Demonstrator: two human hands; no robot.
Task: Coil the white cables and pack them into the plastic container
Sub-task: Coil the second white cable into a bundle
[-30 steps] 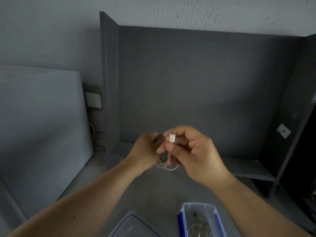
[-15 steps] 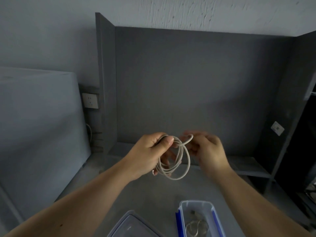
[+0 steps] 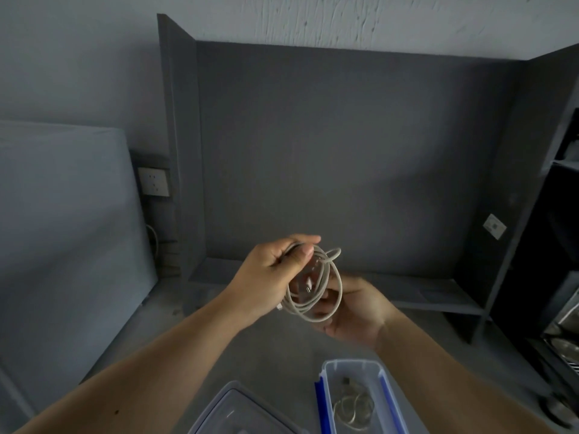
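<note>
A white cable is wound into a round coil and held up above the grey desk. My left hand pinches the top of the coil between thumb and fingers. My right hand lies behind and under the coil, palm up, fingers touching its lower loops. A plug hangs inside the loop. At the bottom edge stands the clear plastic container with blue clips; another coiled cable lies inside it.
The container's clear lid lies on the desk left of it. A dark grey partition walls the desk at the back and sides, with a low ledge along its foot. A wall socket sits left; a dark shelf unit stands right.
The right hand let go of the cable end near the top and dropped below the coil, palm up. The coil now hangs fuller from the left hand. The camera tilted slightly.
</note>
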